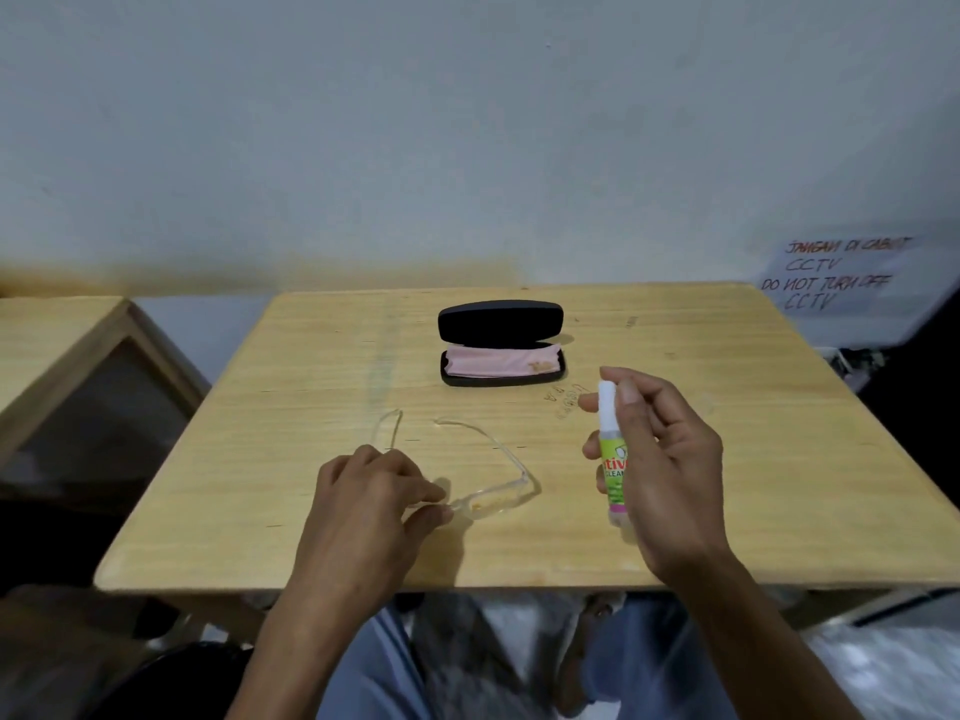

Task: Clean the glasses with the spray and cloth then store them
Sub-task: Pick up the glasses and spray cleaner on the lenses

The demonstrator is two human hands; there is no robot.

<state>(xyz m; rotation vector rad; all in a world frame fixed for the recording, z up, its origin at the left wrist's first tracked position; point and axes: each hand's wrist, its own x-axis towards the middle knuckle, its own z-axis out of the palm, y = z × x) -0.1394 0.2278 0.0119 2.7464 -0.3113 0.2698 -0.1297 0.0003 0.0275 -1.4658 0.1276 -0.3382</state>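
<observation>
Left hand pinching glasses, right hand gripping spray

spray bottle label half hidden by right hand, glasses left lens behind left hand

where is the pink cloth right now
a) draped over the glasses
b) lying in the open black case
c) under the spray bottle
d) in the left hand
b: the pink cloth lies inside the open black case at the far side of the table, apart from both hands.
</observation>
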